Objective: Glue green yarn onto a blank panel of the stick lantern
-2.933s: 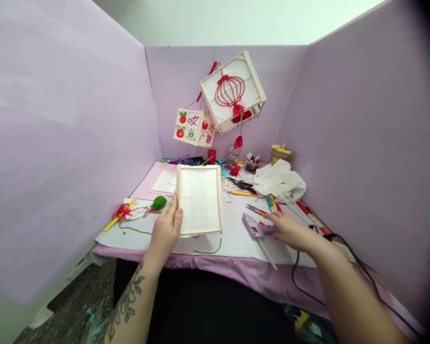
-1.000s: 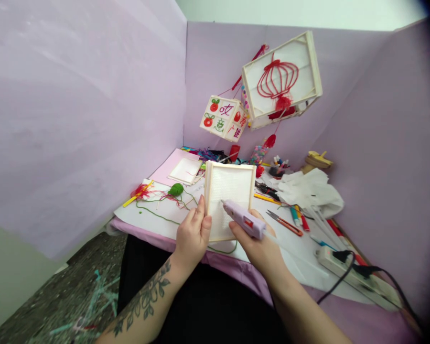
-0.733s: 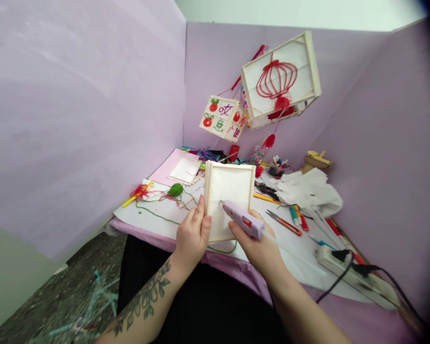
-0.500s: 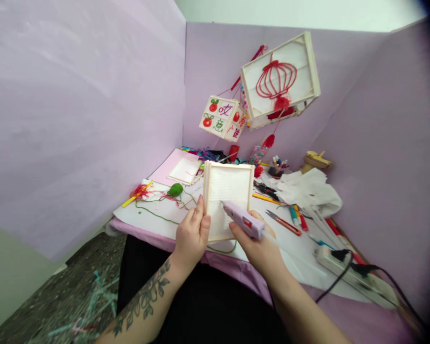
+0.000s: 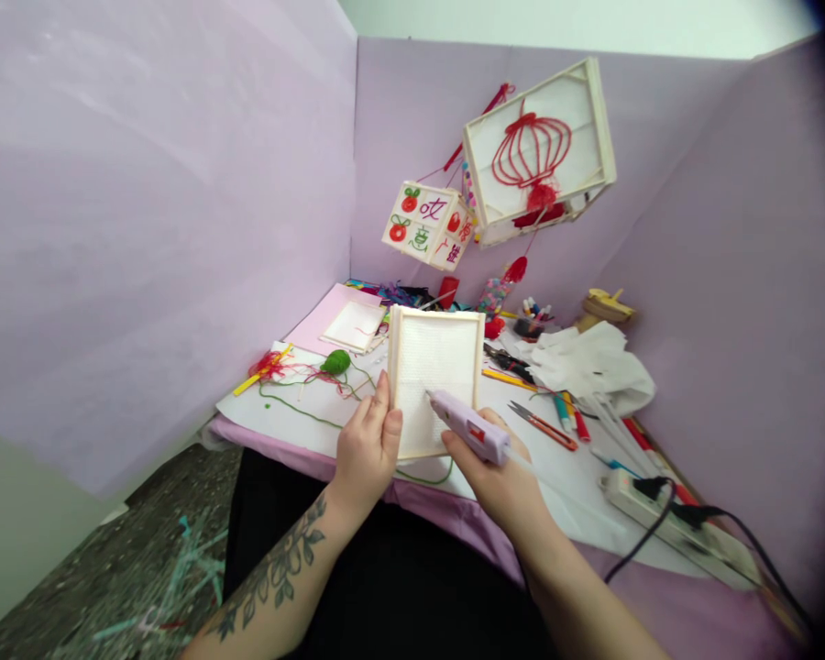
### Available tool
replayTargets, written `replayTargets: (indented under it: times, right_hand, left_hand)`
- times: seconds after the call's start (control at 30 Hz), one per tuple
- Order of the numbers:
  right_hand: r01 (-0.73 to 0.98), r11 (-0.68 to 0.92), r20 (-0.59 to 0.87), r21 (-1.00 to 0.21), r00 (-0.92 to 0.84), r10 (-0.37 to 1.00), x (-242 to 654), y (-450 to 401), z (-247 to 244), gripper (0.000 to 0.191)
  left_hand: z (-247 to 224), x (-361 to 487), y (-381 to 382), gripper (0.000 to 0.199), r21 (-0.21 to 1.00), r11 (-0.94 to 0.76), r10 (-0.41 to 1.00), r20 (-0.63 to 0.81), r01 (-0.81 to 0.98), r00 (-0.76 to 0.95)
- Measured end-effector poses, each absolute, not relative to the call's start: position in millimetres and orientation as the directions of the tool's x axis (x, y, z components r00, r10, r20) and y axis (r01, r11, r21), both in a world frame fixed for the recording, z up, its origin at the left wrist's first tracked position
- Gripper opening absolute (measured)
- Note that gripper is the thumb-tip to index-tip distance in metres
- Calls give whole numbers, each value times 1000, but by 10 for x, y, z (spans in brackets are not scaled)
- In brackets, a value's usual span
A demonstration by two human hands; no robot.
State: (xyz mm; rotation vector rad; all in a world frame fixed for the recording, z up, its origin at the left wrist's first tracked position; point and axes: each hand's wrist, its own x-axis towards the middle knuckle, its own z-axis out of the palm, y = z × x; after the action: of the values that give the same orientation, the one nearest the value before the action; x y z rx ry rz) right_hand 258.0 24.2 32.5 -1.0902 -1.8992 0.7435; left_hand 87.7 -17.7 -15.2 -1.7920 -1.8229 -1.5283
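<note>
My left hand (image 5: 369, 451) grips the lower left edge of a white mesh panel in a pale wooden frame (image 5: 438, 353), held upright above the table's front edge. In my right hand (image 5: 500, 478) is a lilac hot glue gun (image 5: 468, 427). Its nozzle points up and left and rests against the middle of the mesh. A black cable (image 5: 650, 543) runs off to the right from the hand's side.
On the white sheet (image 5: 316, 403) lie green yarn (image 5: 335, 362), red threads (image 5: 269, 367), red-handled scissors (image 5: 542, 424), markers (image 5: 569, 415) and crumpled white fabric (image 5: 589, 358). A power strip (image 5: 666, 519) sits at right. Two paper lanterns (image 5: 540, 152) hang over the back. Lilac partition walls (image 5: 144, 229) enclose the table.
My right hand picked the glue gun up off the table and brought its nozzle to the mesh. Over the last second both hands and the frame stayed almost still.
</note>
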Motion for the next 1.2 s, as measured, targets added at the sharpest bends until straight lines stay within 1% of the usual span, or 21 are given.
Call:
replayTargets:
  times: [0.43, 0.6, 0.87, 1.1, 1.2]
  right_hand:
    - [457, 443, 316, -771, -331, 889, 2648, 210, 247, 30]
    - [444, 417, 314, -793, -288, 905, 2662, 165, 199, 30]
    - [465, 408, 300, -785, -291, 908, 2699, 139, 123, 30]
    - [476, 429, 297, -767, -329, 896, 2770, 159, 12, 30]
    - [477, 461, 324, -748, -343, 882, 2800, 162, -30, 29]
  left_hand:
    - [-153, 874, -157, 52, 570, -225, 661, 685, 790, -305]
    - [-137, 880, -154, 52, 582, -225, 663, 679, 781, -316]
    - [-117, 881, -145, 52, 591, -216, 667, 670, 777, -325]
    - [-106, 885, -140, 52, 604, -212, 674, 660, 768, -333]
    - [-104, 885, -132, 52, 608, -205, 673, 657, 767, -340]
